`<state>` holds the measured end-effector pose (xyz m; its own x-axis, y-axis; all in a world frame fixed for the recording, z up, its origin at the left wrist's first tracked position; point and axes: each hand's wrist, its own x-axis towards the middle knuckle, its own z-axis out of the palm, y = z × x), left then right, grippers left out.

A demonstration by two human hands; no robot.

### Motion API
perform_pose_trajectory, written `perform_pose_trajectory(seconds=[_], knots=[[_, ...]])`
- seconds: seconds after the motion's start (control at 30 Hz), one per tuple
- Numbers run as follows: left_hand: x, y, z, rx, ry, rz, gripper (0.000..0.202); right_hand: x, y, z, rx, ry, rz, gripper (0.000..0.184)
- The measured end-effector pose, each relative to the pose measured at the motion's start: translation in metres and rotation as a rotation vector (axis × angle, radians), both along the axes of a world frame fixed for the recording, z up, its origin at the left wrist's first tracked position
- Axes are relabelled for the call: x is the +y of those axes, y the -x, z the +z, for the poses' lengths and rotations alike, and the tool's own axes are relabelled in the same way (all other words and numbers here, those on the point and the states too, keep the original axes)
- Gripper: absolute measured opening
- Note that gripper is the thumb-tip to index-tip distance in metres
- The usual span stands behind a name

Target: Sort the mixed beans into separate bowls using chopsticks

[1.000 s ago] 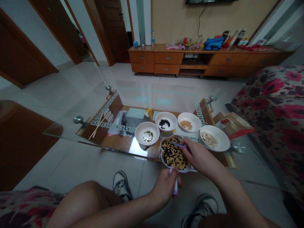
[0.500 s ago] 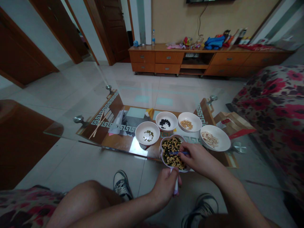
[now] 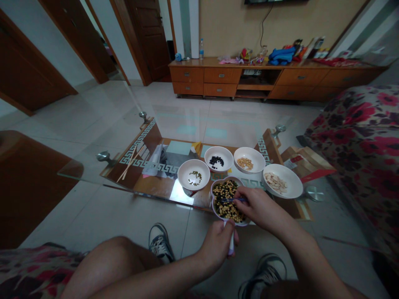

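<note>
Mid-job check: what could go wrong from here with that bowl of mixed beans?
The lobed bowl of mixed beans sits at the front edge of the glass tabletop, steadied by the left hand; a slip might tip it onto the tile floor. The blue chopsticks in the right hand could flick beans out of the well-filled bowl. That hand is also close to the white bowl of pale slices, which might get nudged.

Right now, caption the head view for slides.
Right hand works a thin blue tool in a bowl of mixed beans; left hand grips a white handle.
</note>
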<state>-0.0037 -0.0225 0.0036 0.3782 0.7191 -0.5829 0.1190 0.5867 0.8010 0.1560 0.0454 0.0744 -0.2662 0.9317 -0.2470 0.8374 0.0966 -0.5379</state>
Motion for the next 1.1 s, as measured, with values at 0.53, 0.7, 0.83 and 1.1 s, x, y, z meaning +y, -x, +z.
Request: perform_pose_trajectory(seconds=[0.53,0.7,0.83,1.1], knots=[[0.0001,-0.0007,0.0036,-0.007,-0.003,-0.001,0.07,-0.0003,0.0047,0.0038,-0.004,0.035,0.014,0.009],[0.0003,-0.0003,0.0034,0.0,-0.007,-0.009,0.071,-0.0009,0.0039,0.0035,0.005,0.046,0.009,0.011],[0.0015,0.0004,0.0066,0.004,-0.009,-0.011,0.069,-0.0017,0.0026,0.0028,0.016,0.013,0.033,0.012],[0.0001,-0.0003,0.0024,0.002,-0.02,-0.01,0.066,-0.0015,0.0019,0.0043,0.018,0.004,0.027,0.014]])
